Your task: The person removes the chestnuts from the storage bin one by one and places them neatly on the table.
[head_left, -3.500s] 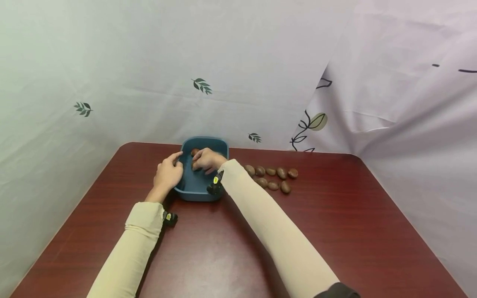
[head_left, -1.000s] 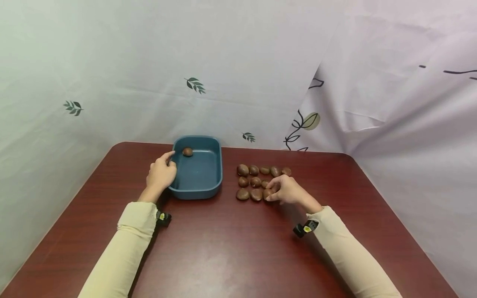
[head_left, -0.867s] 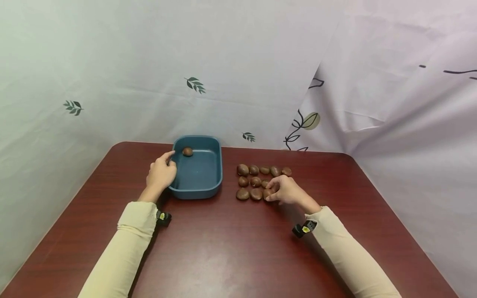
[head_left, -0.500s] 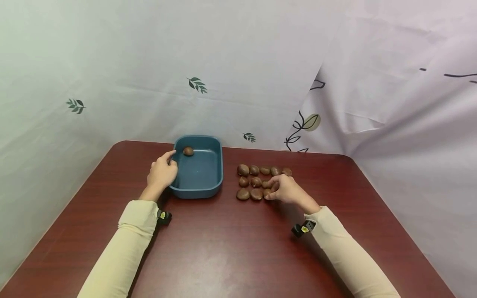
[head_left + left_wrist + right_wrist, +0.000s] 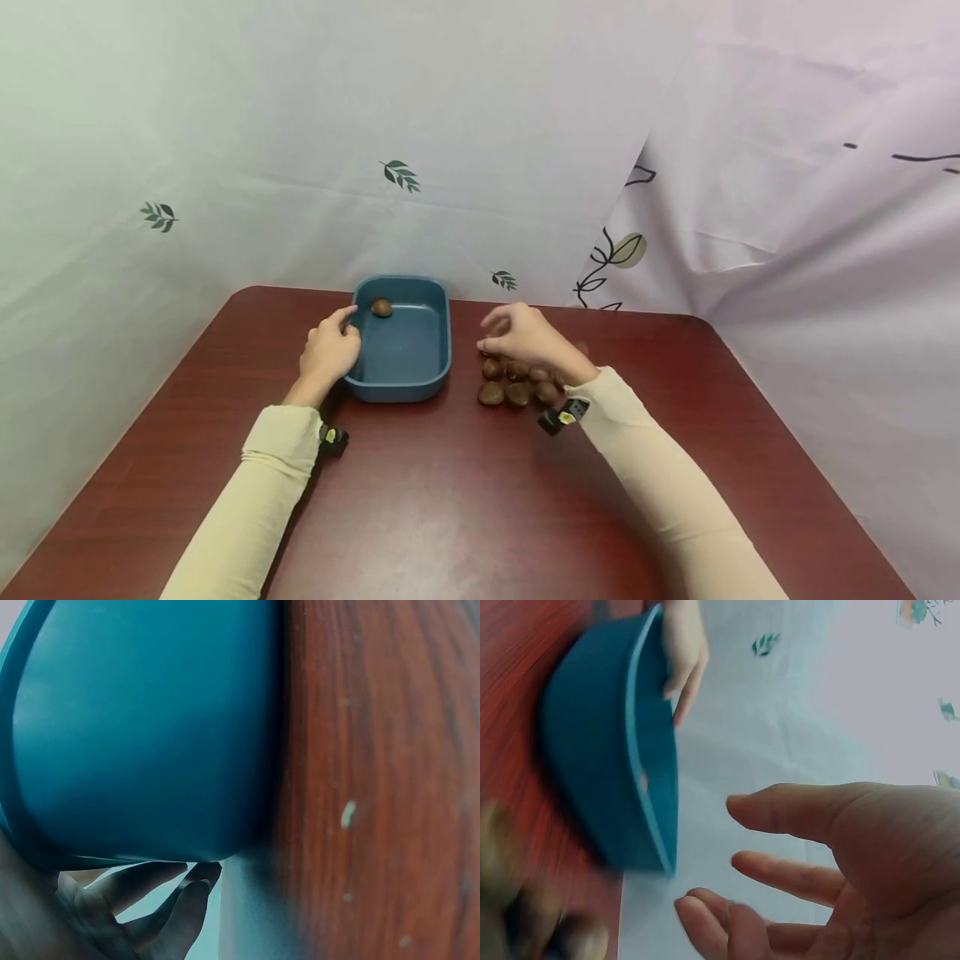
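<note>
My left hand (image 5: 327, 354) grips the left rim of a blue plastic bin (image 5: 396, 392). In the left wrist view its bent fingers (image 5: 184, 919) lie against the bin's outer wall. One brown chestnut (image 5: 382, 308) sits in the bin's far left corner. To the right of the bin, my right hand (image 5: 528, 337) hangs above rows of chestnuts (image 5: 517, 394), hiding part of the back row. Its thumb and fingers (image 5: 765, 874) are apart and loosely bent, with nothing between them in the right wrist view, pointing towards the bin.
The reddish-brown wooden table (image 5: 420, 500) bears the bin and the chestnuts near its back edge. A pale cloth (image 5: 300, 125) with leaf prints hangs close behind and along both sides. Each wrist wears a small black camera (image 5: 333, 439).
Earlier, my right hand reached into the bin, then set a chestnut at the right end of the front row. Now it has let go and moved left and back. The left hand stays on the rim.
</note>
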`<control>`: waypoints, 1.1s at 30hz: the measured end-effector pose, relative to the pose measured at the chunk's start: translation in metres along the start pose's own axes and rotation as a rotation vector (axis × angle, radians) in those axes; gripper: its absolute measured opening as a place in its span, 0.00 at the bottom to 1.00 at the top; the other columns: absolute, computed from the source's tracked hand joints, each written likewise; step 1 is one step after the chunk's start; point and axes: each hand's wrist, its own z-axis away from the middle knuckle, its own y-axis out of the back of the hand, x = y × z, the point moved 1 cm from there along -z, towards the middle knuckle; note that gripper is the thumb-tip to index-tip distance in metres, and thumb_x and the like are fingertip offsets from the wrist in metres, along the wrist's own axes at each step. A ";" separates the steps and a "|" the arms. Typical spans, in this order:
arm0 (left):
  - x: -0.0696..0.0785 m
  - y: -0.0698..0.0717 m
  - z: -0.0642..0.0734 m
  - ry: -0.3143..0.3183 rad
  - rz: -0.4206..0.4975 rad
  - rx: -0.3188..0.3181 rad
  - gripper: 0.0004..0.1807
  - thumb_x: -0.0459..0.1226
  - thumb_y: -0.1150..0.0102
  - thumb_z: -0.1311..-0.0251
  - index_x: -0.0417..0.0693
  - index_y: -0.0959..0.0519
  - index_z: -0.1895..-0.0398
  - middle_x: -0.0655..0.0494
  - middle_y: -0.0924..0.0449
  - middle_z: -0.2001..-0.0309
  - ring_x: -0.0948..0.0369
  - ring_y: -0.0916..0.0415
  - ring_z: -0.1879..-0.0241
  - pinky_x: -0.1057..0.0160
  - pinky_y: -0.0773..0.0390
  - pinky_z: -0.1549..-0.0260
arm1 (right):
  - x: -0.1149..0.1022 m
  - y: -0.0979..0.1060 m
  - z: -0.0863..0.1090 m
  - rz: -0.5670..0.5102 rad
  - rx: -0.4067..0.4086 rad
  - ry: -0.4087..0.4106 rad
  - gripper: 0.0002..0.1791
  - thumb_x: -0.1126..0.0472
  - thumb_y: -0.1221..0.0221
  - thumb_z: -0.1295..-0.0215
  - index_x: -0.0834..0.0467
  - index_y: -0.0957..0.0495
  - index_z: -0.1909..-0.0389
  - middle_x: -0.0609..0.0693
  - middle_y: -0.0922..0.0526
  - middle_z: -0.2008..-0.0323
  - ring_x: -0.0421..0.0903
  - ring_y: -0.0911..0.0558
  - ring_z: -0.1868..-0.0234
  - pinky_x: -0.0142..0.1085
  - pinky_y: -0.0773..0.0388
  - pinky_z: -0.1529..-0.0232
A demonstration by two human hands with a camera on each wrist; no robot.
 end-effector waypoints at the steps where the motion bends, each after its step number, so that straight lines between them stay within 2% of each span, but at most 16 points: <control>1: 0.000 -0.001 0.000 0.002 -0.001 0.002 0.29 0.41 0.64 0.29 0.56 0.36 0.25 0.42 0.26 0.37 0.51 0.38 0.80 0.55 0.38 0.79 | -0.006 -0.003 -0.006 -0.014 -0.009 0.006 0.17 0.56 0.32 0.39 0.57 0.17 0.51 0.54 0.14 0.56 0.46 0.16 0.59 0.41 0.21 0.58; 4: 0.002 -0.002 -0.001 0.002 0.000 0.005 0.29 0.41 0.63 0.29 0.55 0.36 0.25 0.43 0.23 0.44 0.51 0.39 0.80 0.55 0.39 0.80 | -0.024 -0.011 -0.025 -0.061 -0.048 0.016 0.20 0.56 0.33 0.38 0.57 0.19 0.47 0.56 0.15 0.53 0.48 0.15 0.63 0.40 0.19 0.64; 6: 0.003 -0.004 -0.001 0.003 0.001 0.003 0.29 0.41 0.63 0.29 0.55 0.36 0.25 0.42 0.22 0.53 0.52 0.39 0.81 0.56 0.39 0.80 | -0.034 -0.016 -0.037 -0.092 -0.073 0.012 0.21 0.56 0.33 0.37 0.57 0.20 0.45 0.57 0.15 0.52 0.49 0.15 0.63 0.40 0.19 0.65; 9: 0.005 -0.006 -0.001 0.003 0.003 0.001 0.29 0.41 0.64 0.30 0.56 0.36 0.25 0.44 0.27 0.66 0.52 0.39 0.81 0.56 0.39 0.81 | -0.045 -0.022 -0.056 -0.150 -0.103 -0.018 0.22 0.56 0.34 0.36 0.56 0.21 0.42 0.56 0.15 0.53 0.50 0.15 0.60 0.43 0.17 0.63; 11: 0.005 -0.007 -0.001 0.001 0.008 0.000 0.29 0.41 0.63 0.29 0.56 0.35 0.25 0.46 0.29 0.69 0.51 0.39 0.80 0.56 0.39 0.80 | -0.049 -0.025 -0.067 -0.188 -0.122 -0.047 0.23 0.57 0.35 0.35 0.56 0.22 0.40 0.55 0.16 0.53 0.50 0.15 0.58 0.45 0.17 0.60; 13: 0.005 -0.009 -0.001 -0.001 0.011 -0.001 0.29 0.41 0.63 0.29 0.57 0.35 0.25 0.47 0.29 0.68 0.51 0.38 0.79 0.56 0.39 0.80 | -0.052 -0.028 -0.076 -0.234 -0.141 -0.077 0.24 0.58 0.36 0.35 0.57 0.24 0.39 0.56 0.17 0.52 0.50 0.16 0.57 0.46 0.17 0.60; 15: 0.004 -0.011 -0.001 0.002 0.014 0.001 0.28 0.40 0.62 0.29 0.57 0.35 0.25 0.47 0.29 0.69 0.51 0.38 0.79 0.56 0.39 0.80 | -0.055 -0.032 -0.085 -0.274 -0.158 -0.098 0.24 0.59 0.37 0.34 0.58 0.25 0.37 0.58 0.21 0.44 0.54 0.16 0.54 0.48 0.18 0.57; 19: 0.003 -0.010 0.000 0.007 0.010 0.016 0.28 0.40 0.62 0.29 0.57 0.35 0.26 0.47 0.28 0.68 0.51 0.37 0.79 0.55 0.38 0.79 | -0.060 -0.044 -0.101 -0.336 -0.157 -0.133 0.24 0.60 0.38 0.33 0.60 0.25 0.37 0.60 0.28 0.36 0.59 0.18 0.47 0.48 0.18 0.56; 24: 0.001 -0.003 0.003 0.017 0.008 0.016 0.29 0.41 0.63 0.29 0.57 0.36 0.25 0.43 0.27 0.66 0.51 0.37 0.80 0.55 0.37 0.80 | -0.065 -0.061 -0.118 -0.472 -0.182 -0.173 0.26 0.60 0.38 0.33 0.63 0.26 0.35 0.63 0.23 0.41 0.63 0.20 0.45 0.50 0.20 0.52; 28: -0.001 0.003 0.006 0.033 -0.005 0.022 0.29 0.41 0.64 0.29 0.56 0.36 0.25 0.41 0.22 0.51 0.51 0.37 0.80 0.55 0.37 0.81 | -0.070 -0.074 -0.129 -0.549 -0.229 -0.172 0.26 0.62 0.41 0.31 0.64 0.28 0.34 0.66 0.23 0.40 0.65 0.21 0.43 0.51 0.21 0.50; 31: -0.002 0.004 0.006 0.026 0.002 0.015 0.29 0.41 0.64 0.29 0.56 0.37 0.24 0.41 0.23 0.47 0.50 0.36 0.79 0.55 0.36 0.81 | -0.071 -0.081 -0.136 -0.561 -0.197 -0.184 0.25 0.63 0.42 0.31 0.65 0.28 0.35 0.67 0.23 0.41 0.66 0.21 0.44 0.50 0.19 0.53; 33: -0.001 0.002 0.006 0.020 0.010 0.008 0.29 0.42 0.64 0.29 0.56 0.37 0.24 0.42 0.23 0.48 0.50 0.34 0.78 0.55 0.35 0.80 | -0.070 -0.085 -0.139 -0.562 -0.167 -0.203 0.24 0.63 0.41 0.32 0.66 0.27 0.36 0.65 0.24 0.40 0.66 0.21 0.44 0.50 0.19 0.53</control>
